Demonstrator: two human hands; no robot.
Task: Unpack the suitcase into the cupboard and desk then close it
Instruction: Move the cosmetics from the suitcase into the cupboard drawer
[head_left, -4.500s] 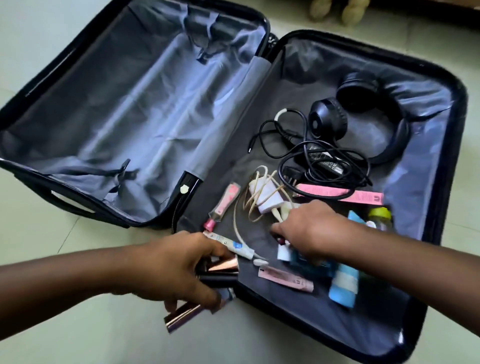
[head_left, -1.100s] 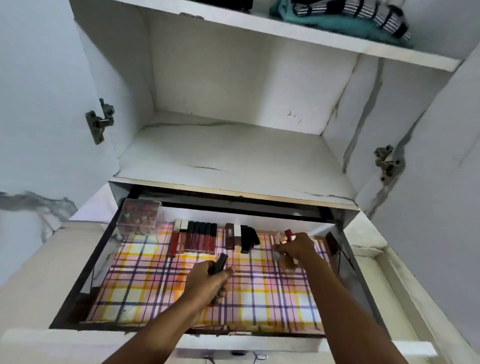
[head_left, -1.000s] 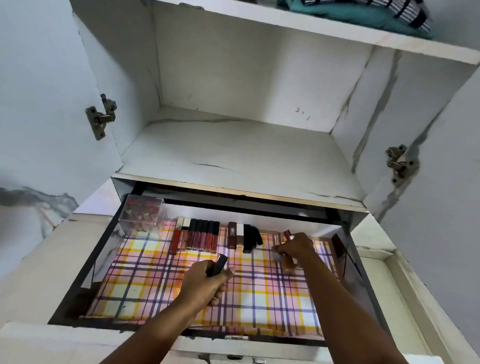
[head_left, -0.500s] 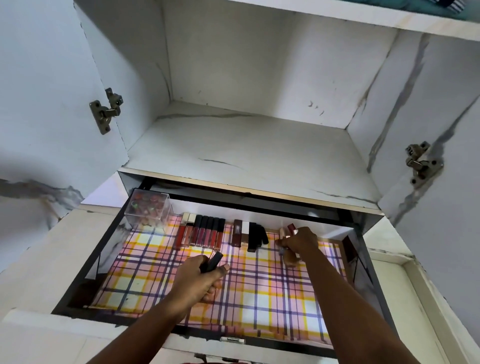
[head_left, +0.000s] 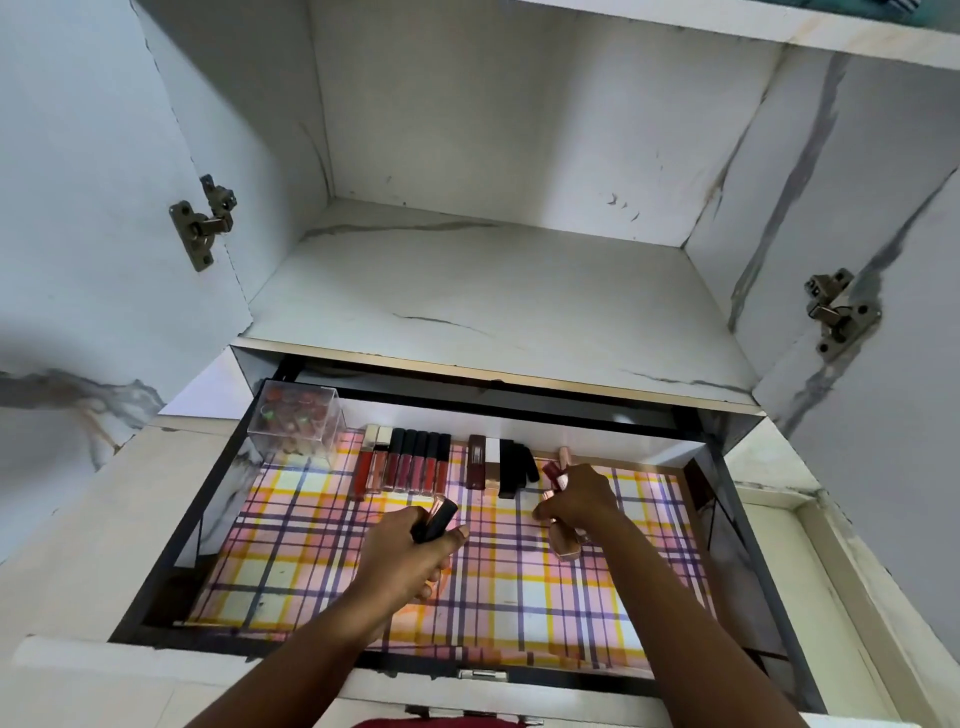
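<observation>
Flanking both hands, clear box (head_left: 296, 422) left, lip-gloss row (head_left: 402, 462) behind.

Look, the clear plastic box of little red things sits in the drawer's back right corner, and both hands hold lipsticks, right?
Not quite: the head view shows the clear plastic box in the checked-lined drawer's back left corner. Both the left hand and right hand do hold lipsticks.

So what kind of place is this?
Probably a bedroom wardrobe: an open cupboard with door hinges, and a pulled-out drawer where lip glosses lie in a row on checked lining.
</observation>
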